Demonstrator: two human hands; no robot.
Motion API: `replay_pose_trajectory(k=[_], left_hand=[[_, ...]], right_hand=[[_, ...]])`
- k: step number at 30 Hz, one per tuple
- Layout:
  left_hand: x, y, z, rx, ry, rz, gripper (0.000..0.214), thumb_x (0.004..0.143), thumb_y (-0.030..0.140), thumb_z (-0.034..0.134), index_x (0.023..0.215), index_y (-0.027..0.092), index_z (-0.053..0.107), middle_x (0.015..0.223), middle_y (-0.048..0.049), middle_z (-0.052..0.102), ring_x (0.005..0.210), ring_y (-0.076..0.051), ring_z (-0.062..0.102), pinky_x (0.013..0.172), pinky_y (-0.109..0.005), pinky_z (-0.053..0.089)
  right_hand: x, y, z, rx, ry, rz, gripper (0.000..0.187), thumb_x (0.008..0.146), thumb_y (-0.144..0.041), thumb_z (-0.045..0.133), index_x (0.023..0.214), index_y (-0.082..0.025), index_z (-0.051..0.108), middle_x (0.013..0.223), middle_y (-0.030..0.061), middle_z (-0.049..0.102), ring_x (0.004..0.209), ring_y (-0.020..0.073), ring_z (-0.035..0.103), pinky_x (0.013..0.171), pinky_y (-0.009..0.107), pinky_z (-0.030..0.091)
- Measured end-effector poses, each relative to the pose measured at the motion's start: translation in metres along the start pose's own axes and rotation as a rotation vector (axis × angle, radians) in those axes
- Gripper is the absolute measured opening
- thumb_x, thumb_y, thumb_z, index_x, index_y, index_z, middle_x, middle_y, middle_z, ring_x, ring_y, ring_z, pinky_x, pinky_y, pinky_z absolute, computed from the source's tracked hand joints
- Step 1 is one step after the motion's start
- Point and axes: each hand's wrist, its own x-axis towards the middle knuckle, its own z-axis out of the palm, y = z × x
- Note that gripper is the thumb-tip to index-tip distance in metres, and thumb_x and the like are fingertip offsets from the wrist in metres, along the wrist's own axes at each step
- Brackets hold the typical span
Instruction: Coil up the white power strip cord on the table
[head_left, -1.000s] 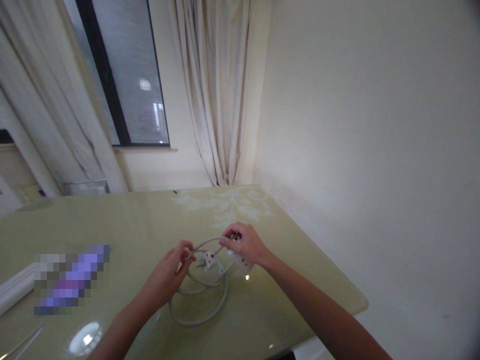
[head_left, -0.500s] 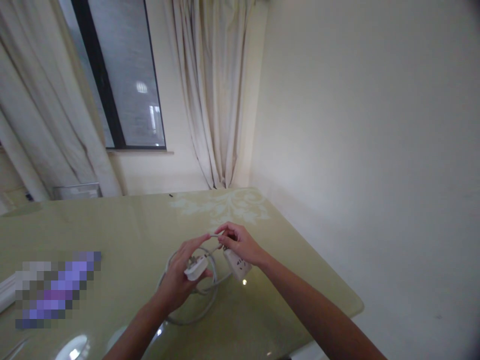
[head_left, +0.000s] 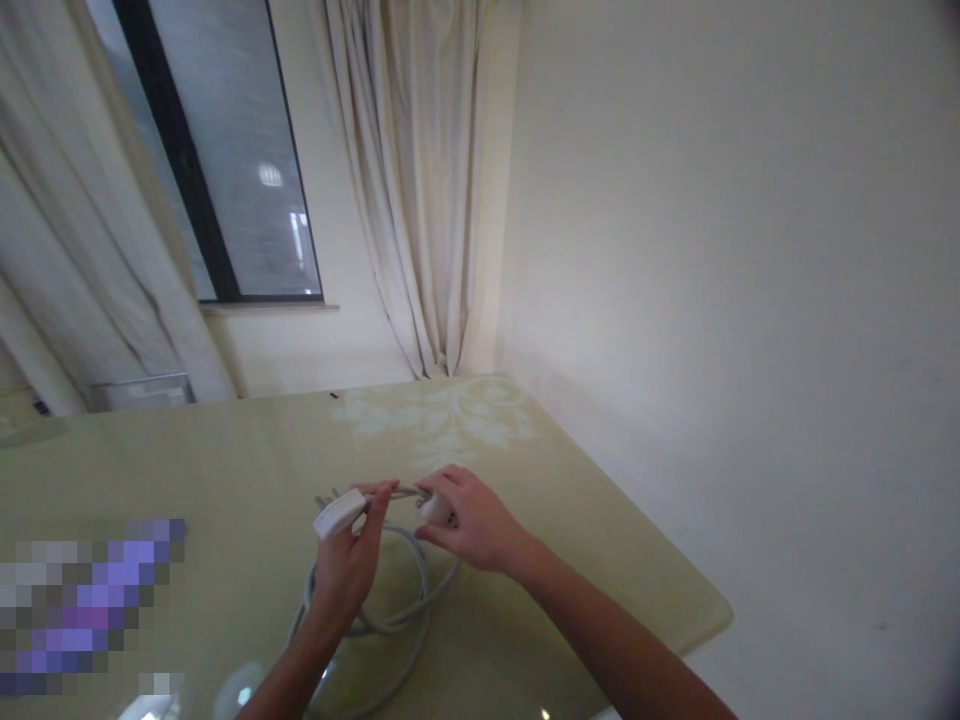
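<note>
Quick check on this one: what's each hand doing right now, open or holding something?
Left hand: closed, holding the white plug near its cord.
Right hand: closed, holding the white socket block.

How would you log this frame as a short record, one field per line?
View: head camera, looking down over a table
Left hand: gripping a white plug where its cable joins
Right hand: gripping a white socket block
Cable: pale grey; one stretch spans between the hands, loops hang or lie below (contact with the table unclear)
Table surface: greenish, glossy, with a pale floral pattern
Left side: purple item, pixelated, cannot be identified
Background: window, cream curtains, plain wall
</note>
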Motion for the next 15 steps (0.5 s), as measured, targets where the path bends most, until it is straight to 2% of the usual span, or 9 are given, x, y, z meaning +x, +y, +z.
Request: replay_pose_trajectory(k=[4, 7, 11, 13, 15], left_hand=[[-0.001, -0.003, -0.005, -0.025, 0.046, -0.122, 0.058, 0.089, 0.071, 0.056, 0.098, 0.018, 0.077, 0.077, -0.0056, 0.072, 0.076, -0.023, 0.067, 0.069, -0.034, 0.054], [0.003, -0.006, -0.014, -0.14, 0.02, -0.304, 0.06, 0.085, 0.074, 0.058, 0.092, 0.016, 0.071, 0.075, -0.0066, 0.07, 0.069, -0.022, 0.069, 0.051, -0.027, 0.047], [0.009, -0.011, -0.027, -0.331, 0.093, -0.54, 0.047, 0.087, 0.067, 0.058, 0.096, 0.021, 0.056, 0.083, -0.0031, 0.071, 0.059, -0.02, 0.07, 0.046, -0.027, 0.05], [0.01, -0.014, -0.031, -0.379, 0.123, -0.573, 0.041, 0.089, 0.063, 0.057, 0.099, 0.024, 0.05, 0.083, -0.0002, 0.07, 0.052, -0.017, 0.066, 0.045, -0.027, 0.05], [0.009, -0.015, -0.03, -0.36, 0.077, -0.56, 0.042, 0.087, 0.064, 0.057, 0.097, 0.024, 0.049, 0.079, 0.0004, 0.069, 0.048, -0.015, 0.062, 0.041, -0.025, 0.045]], right_hand=[[-0.012, -0.005, 0.019, -0.238, 0.108, -0.035, 0.049, 0.088, -0.026, 0.074, 0.135, -0.023, 0.061, 0.132, 0.01, 0.065, 0.119, 0.0269, 0.058, 0.105, 0.04, 0.048], [-0.021, 0.003, 0.021, -0.343, 0.085, -0.069, 0.046, 0.088, -0.025, 0.072, 0.132, -0.024, 0.061, 0.134, 0.0094, 0.066, 0.119, 0.0275, 0.058, 0.103, 0.042, 0.048], [-0.034, 0.016, 0.013, -0.429, 0.108, -0.065, 0.039, 0.083, -0.023, 0.073, 0.121, -0.022, 0.065, 0.128, 0.0105, 0.067, 0.113, 0.0293, 0.059, 0.098, 0.044, 0.049], [-0.037, 0.02, 0.011, -0.423, 0.168, -0.069, 0.038, 0.08, -0.022, 0.073, 0.117, -0.022, 0.066, 0.126, 0.0114, 0.067, 0.111, 0.0295, 0.059, 0.098, 0.044, 0.049], [-0.037, 0.02, 0.01, -0.375, 0.229, -0.084, 0.038, 0.078, -0.022, 0.073, 0.116, -0.022, 0.066, 0.123, 0.0114, 0.067, 0.11, 0.0284, 0.06, 0.098, 0.043, 0.049]])
